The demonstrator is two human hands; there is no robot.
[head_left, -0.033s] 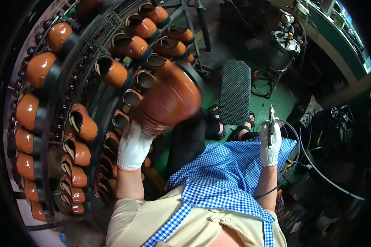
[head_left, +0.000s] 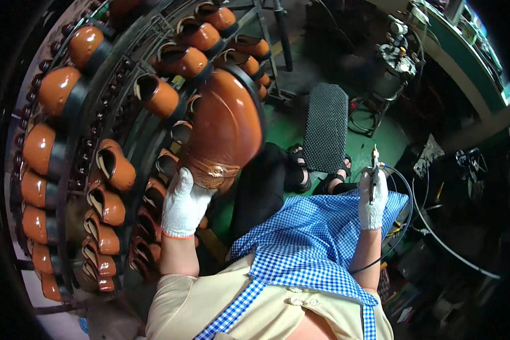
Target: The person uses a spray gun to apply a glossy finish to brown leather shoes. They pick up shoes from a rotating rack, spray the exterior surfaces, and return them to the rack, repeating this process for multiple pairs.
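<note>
My left hand (head_left: 185, 205), in a white knitted glove, grips a glossy brown leather shoe (head_left: 224, 122) by its lower end. The shoe tilts upward, its dark sole edge along the upper right side and creases near the glove. My fingers behind it are partly hidden. On the right, my right hand (head_left: 372, 205), also gloved, is closed round a slim metal spray gun (head_left: 374, 170) with its nozzle pointing away from me. A thin blue air hose (head_left: 407, 190) runs from the gun. Apart from the shoe, the gun stands off to its right.
Racks (head_left: 68, 153) of brown shoes (head_left: 58, 90) fill the left side, close to the held shoe. Ahead lies a dark textured mat (head_left: 326, 127) on the green floor, by my sandalled feet. A metal pressure pot (head_left: 392, 65) stands on a stand at the far right.
The shoe has turned in my left hand and shifted slightly left, showing more of its upper and the creased end. My right hand and the spray gun stay nearly in place.
</note>
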